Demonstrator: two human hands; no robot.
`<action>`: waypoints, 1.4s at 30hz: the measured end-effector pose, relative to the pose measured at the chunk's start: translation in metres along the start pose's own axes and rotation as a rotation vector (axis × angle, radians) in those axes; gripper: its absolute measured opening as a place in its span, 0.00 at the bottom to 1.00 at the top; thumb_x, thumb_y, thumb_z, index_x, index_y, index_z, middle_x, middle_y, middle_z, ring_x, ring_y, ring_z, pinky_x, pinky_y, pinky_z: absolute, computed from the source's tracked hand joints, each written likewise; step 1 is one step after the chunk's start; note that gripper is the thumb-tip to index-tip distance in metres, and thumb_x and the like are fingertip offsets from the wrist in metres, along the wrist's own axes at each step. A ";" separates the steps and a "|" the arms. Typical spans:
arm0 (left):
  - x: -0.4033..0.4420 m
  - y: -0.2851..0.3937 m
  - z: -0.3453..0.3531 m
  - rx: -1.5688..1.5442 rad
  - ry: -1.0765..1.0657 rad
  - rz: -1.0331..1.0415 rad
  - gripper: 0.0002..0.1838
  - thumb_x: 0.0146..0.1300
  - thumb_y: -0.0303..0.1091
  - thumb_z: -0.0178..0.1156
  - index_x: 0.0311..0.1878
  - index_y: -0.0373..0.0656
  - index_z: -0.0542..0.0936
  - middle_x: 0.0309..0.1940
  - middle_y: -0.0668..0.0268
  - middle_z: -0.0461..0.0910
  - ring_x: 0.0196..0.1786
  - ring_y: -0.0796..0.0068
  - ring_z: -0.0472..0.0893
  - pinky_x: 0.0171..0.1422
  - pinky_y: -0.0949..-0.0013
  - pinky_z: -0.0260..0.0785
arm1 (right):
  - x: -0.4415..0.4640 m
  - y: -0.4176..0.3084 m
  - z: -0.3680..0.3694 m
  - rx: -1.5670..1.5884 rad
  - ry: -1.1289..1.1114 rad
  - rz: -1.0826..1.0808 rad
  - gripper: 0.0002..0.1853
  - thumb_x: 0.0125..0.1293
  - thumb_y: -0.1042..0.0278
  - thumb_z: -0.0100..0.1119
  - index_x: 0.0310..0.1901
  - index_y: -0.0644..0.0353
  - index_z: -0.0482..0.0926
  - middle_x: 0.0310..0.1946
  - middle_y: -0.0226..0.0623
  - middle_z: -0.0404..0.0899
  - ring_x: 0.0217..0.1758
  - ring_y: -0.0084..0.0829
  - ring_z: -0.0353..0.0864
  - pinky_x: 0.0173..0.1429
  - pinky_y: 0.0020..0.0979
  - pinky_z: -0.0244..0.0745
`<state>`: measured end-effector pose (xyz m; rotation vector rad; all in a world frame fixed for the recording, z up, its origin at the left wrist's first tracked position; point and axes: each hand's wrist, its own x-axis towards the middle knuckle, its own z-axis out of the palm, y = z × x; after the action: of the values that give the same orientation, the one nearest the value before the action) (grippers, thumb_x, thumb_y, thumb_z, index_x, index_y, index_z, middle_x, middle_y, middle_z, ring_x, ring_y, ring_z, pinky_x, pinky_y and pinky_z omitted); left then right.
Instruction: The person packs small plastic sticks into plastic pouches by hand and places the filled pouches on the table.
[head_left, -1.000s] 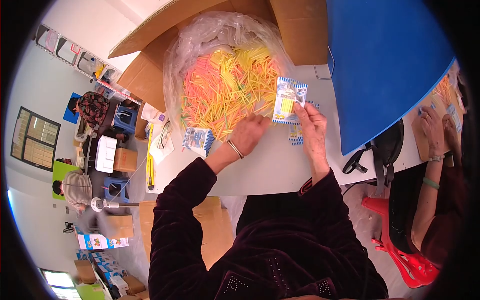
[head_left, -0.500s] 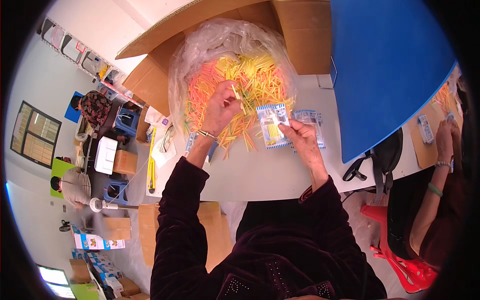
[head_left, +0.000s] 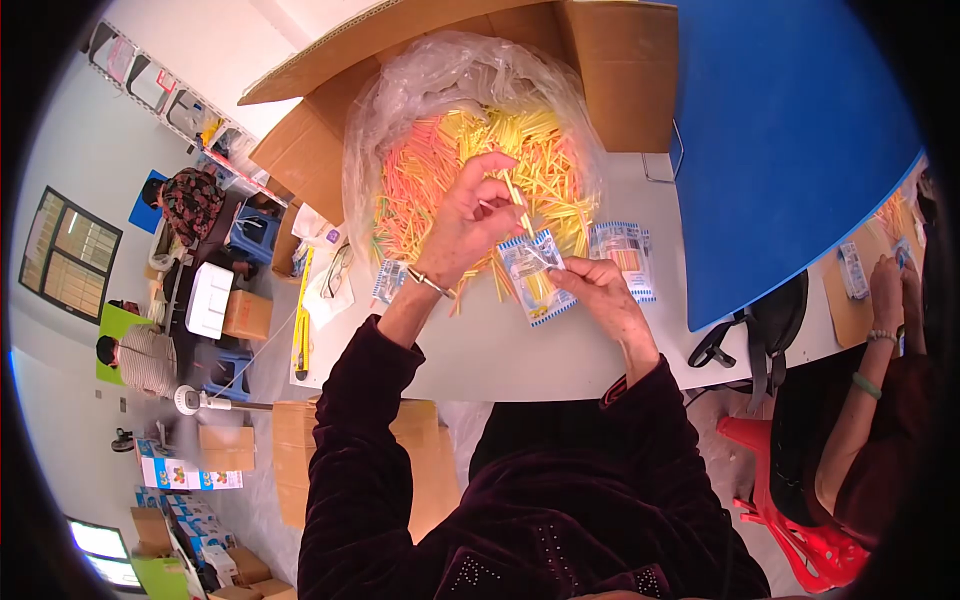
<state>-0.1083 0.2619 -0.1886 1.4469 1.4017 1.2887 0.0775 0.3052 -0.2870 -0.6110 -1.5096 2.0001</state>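
My left hand (head_left: 468,222) pinches a few thin yellow sticks (head_left: 518,207), their lower ends at the top edge of a small blue-and-white packet (head_left: 537,280). That packet, with yellow sticks showing through its clear window, is gripped at its right side by my right hand (head_left: 603,297). Behind both hands, a heap of pink, yellow and green sticks (head_left: 420,170) fills a clear plastic bag (head_left: 375,120) in a cardboard box (head_left: 625,75). More packets (head_left: 622,250) lie on the white table (head_left: 500,365) right of my right hand; another packet (head_left: 389,281) is partly behind my left wrist.
A blue panel (head_left: 790,150) stands at the right, with a black strap bag (head_left: 775,325) beside it. Glasses (head_left: 336,270) and a yellow cutter (head_left: 302,325) lie at the left. A co-worker's hands (head_left: 885,290) are at the far right; two people work at the far left.
My left hand has gone from near the table into the heap, taken sticks, and come right to the packet. My right hand has lowered the packet and tilted it.
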 end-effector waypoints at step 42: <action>-0.012 -0.021 0.012 0.090 -0.167 -0.018 0.17 0.61 0.24 0.59 0.53 0.41 0.70 0.47 0.70 0.73 0.49 0.83 0.73 0.53 0.77 0.67 | -0.002 -0.014 0.012 0.318 0.067 -0.074 0.14 0.66 0.66 0.57 0.49 0.64 0.78 0.36 0.27 0.79 0.39 0.14 0.74 0.44 0.19 0.69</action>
<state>-0.1010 0.2547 -0.2131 1.5606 1.3730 1.0790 0.0733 0.2983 -0.2700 -0.4764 -1.1260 2.0814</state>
